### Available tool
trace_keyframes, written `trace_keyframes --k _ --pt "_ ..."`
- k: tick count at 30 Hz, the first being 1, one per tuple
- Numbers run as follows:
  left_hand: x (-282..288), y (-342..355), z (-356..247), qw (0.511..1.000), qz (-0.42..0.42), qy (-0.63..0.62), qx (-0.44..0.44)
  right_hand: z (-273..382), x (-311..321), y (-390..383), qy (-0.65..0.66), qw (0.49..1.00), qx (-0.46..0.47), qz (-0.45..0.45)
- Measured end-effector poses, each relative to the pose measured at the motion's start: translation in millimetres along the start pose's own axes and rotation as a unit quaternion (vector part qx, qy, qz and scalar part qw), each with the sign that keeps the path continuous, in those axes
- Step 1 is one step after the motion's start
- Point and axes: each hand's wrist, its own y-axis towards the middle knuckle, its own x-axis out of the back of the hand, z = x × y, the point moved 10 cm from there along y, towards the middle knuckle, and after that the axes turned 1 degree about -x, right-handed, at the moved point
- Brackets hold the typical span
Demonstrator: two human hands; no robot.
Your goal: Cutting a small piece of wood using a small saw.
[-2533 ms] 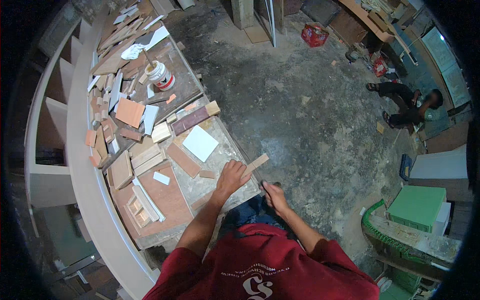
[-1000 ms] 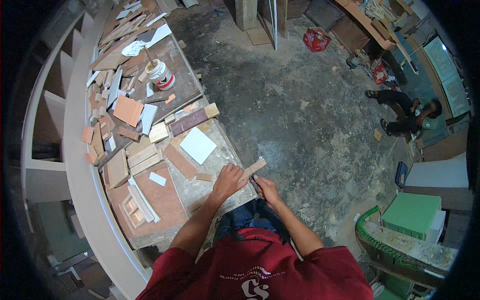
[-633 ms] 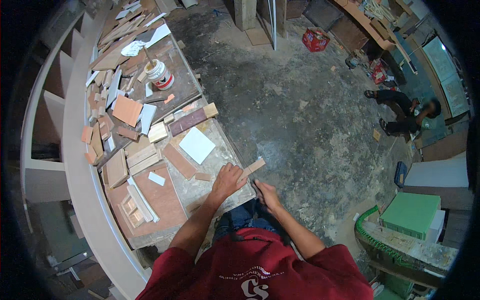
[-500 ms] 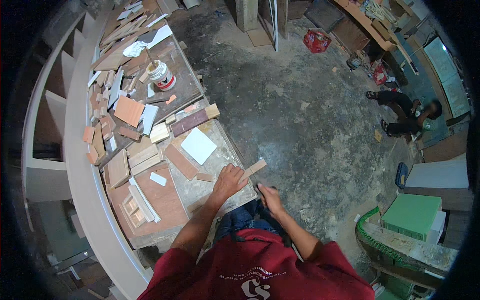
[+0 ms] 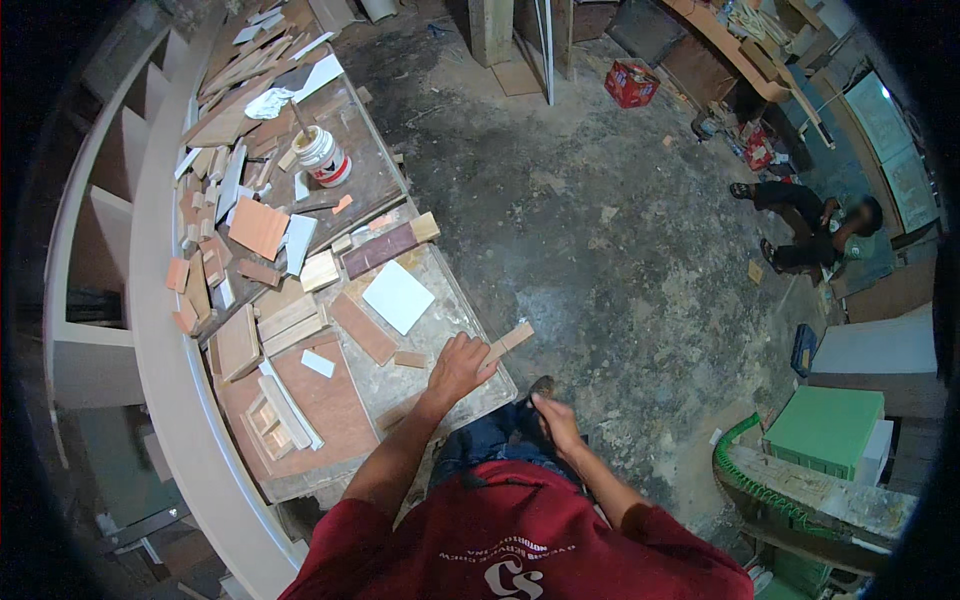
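Near the right edge of the workbench, my left hand is closed over a short, pale wooden strip and presses it down. The strip's free end sticks out past the bench edge over the floor. Below it, just off the bench, my right hand is closed around a small dark tool whose kind I cannot make out. The tool is apart from the strip. A small wood block lies left of my left hand, with a white square panel and a brown board behind it.
A white jar with a brush in it stands farther back among many wood offcuts. At front left lies a small wooden frame. A seated person is at the far right, and a green box stands at the near right.
My right hand has moved slightly right and nearer to me, and the dark tool's end shows more. My left hand and the strip have barely shifted.
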Motion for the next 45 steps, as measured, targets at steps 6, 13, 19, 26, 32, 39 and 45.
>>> trace_keyframes --k 6,13,19,26,32,39,45 --pt "3 8 -6 1.0 -0.004 -0.008 -0.008 25 -27 36 0.038 0.999 0.012 0.036" --pt "-2 -2 3 1.0 0.012 0.0 0.008 3 11 -4 -0.048 0.997 -0.024 0.046" --pt "-3 9 -2 1.0 -0.014 -0.021 0.0 -15 3 13 -0.03 0.998 -0.027 0.057" --pt "5 3 6 1.0 -0.018 -0.016 0.011 -17 22 -17 -0.035 0.996 -0.076 0.042" --pt "-4 8 -2 1.0 0.001 -0.001 0.01 30 -19 34 0.013 0.999 -0.009 0.044" --pt "6 1 -1 1.0 -0.007 -0.024 0.005 -1 9 -16 -0.017 0.995 -0.099 0.018" --pt "-9 4 -6 0.999 0.031 -0.032 -0.013 38 -34 33 0.035 0.998 -0.03 0.032"
